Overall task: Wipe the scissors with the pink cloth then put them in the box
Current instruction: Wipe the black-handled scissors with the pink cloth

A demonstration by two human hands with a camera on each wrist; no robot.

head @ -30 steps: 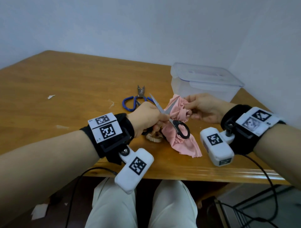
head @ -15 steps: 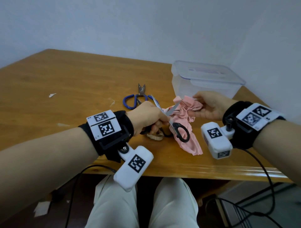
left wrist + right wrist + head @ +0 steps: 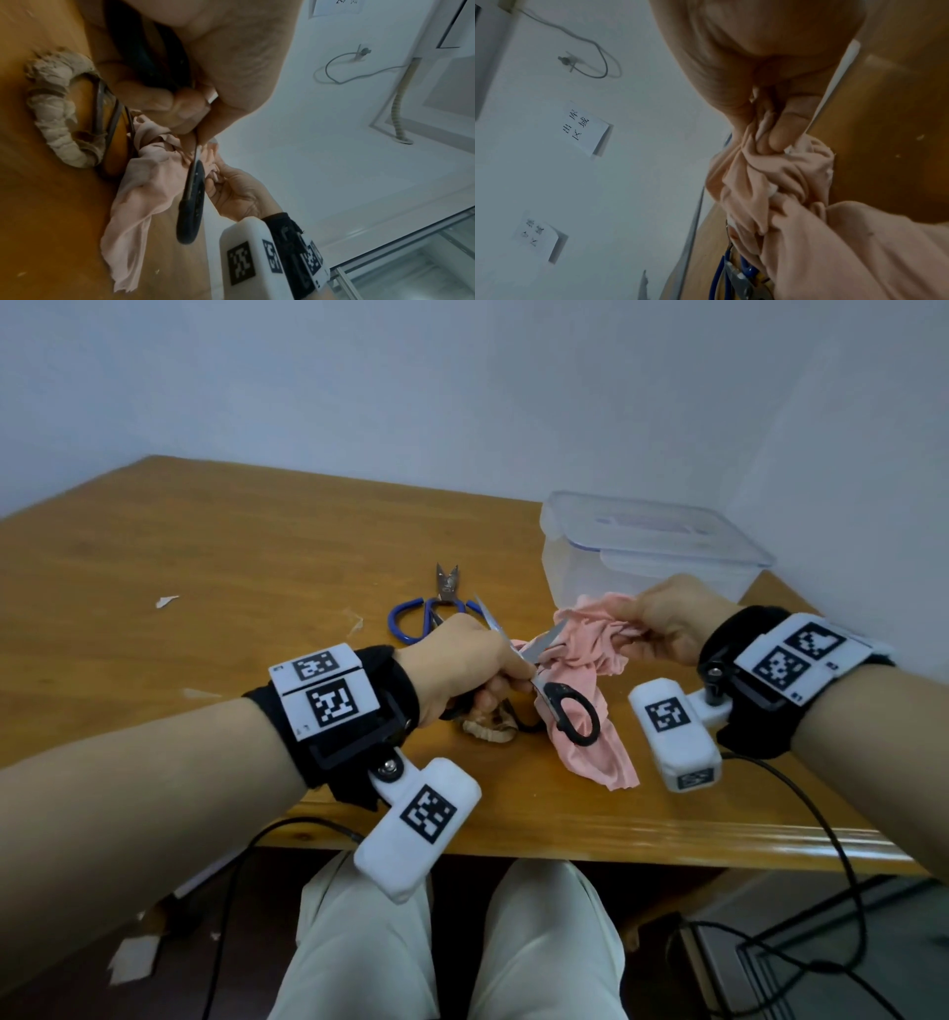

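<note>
Wiping step: left hand (image 3: 462, 660) grips open scissors (image 3: 544, 680), right hand (image 3: 662, 624) bunches cloth (image 3: 590, 654) mid-frame; next, lidded box (image 3: 647, 546) needs opening.

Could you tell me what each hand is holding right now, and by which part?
The left hand grips the black-handled scissors around one handle loop; the right hand pinches a bunched end of the pink cloth.

head: high, facing down-forward | wrists: close, tilted upward | shared: pink cloth (image 3: 590, 660)
</note>
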